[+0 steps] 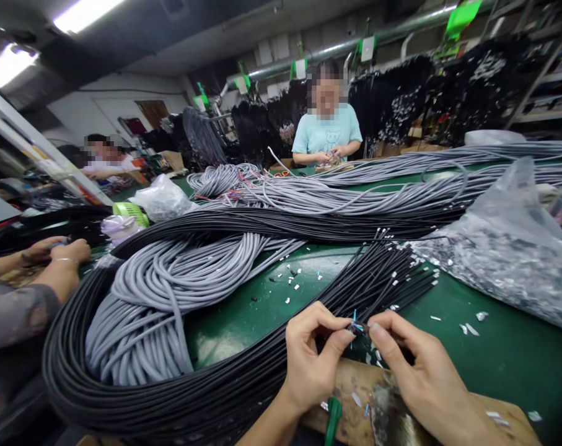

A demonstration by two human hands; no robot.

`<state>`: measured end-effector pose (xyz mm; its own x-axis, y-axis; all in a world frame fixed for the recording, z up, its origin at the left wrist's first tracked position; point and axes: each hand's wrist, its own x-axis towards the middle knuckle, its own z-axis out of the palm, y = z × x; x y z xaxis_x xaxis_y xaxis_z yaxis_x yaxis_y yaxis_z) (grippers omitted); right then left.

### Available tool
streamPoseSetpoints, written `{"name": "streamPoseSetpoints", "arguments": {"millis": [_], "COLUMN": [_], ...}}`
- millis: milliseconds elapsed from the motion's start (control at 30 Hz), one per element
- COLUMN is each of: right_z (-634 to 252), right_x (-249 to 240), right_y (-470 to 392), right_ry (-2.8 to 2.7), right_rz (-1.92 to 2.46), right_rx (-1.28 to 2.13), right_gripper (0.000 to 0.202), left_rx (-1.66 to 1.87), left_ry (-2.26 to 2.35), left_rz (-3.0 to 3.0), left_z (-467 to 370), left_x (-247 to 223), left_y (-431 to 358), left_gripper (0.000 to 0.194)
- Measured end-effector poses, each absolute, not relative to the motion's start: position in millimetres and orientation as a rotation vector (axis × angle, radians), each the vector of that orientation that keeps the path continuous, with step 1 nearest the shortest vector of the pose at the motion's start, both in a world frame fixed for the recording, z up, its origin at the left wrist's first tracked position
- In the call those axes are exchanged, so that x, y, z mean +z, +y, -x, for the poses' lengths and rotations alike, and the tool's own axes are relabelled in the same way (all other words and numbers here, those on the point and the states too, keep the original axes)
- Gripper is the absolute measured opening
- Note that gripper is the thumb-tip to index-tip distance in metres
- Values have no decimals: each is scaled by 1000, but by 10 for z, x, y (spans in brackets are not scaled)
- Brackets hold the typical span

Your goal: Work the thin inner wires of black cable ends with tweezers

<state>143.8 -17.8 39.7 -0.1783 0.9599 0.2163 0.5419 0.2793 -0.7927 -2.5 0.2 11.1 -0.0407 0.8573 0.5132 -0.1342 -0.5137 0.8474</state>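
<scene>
Far L, a co-worker's hands (60,253) are close tog. Next, big loops of black cable (122,396) go round fat gray cable (183,272) on the green table (215,337). Then the L hand (313,356): thumb + finger tips pinched, w/ the little blue wires (354,316) in them. A green handle (333,418) is below, by the wood board (355,387). The wires are up over the board's back edge, btwn both hands. R hand (417,356): thumb + finger tips almost tog., right by the wires; can't tell if they grip. Far R, a clear bag (508,248) of small bits.
</scene>
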Motion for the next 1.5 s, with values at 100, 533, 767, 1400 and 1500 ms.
{"name": "streamPoseSetpoints", "arguments": {"millis": [100,533,767,1400,1500], "right_z": [-1457,-1459,-1535,-1668,-1596], "right_x": [381,521,490,556,511], "right_y": [-128,-68,-116,20,-26], "right_ry": [-1649,-1768,-2004,-1814,-1934], "right_rz": [1354,1166,1000,1072,859], "right_rx": [810,713,459,302,335], "right_gripper": [31,16,13,9,21], "left_rx": [1648,1312,1103,1152,1135], "left_ry": [772,669,850,797,803], "left_rz": [-1461,-1166,-1325,-1271,-1247], "left_z": [12,2,79,47,60], "left_x": [106,76,166,176,160], "left_y": [14,21,42,36,43], "left_gripper": [5,33,37,39,40]}}
